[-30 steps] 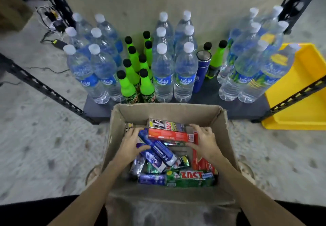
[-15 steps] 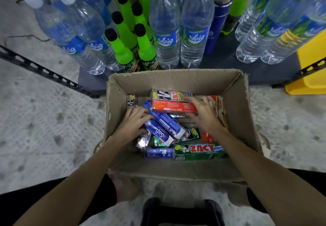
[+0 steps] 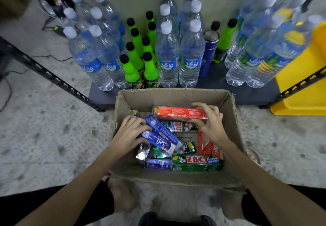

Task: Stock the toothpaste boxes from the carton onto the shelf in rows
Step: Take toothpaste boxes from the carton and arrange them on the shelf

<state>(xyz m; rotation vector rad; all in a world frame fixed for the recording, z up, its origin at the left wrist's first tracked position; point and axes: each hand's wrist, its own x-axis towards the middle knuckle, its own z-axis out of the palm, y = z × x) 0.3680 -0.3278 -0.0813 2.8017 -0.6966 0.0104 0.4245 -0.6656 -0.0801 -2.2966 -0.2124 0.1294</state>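
Head view: the carton (image 3: 176,178) sits at 6 o'clock of the shelf (image 3: 217,83), toothpaste boxes loose inside. Right hand (image 3: 210,125) pinches the orange-red box (image 3: 180,112) at the carton's 12 o'clock. Left hand (image 3: 130,132) grips two blue boxes (image 3: 158,134) at 9 o'clock. Water bottles (image 3: 167,56) and green bottles (image 3: 132,67) occupy the shelf.

Water bottles (image 3: 167,56) and green bottles (image 3: 134,63) crowd the shelf (image 3: 217,83) just beyond the carton (image 3: 234,120); a bare strip lies at right centre, beside the blue flask (image 3: 208,54). Above the carton stays open.
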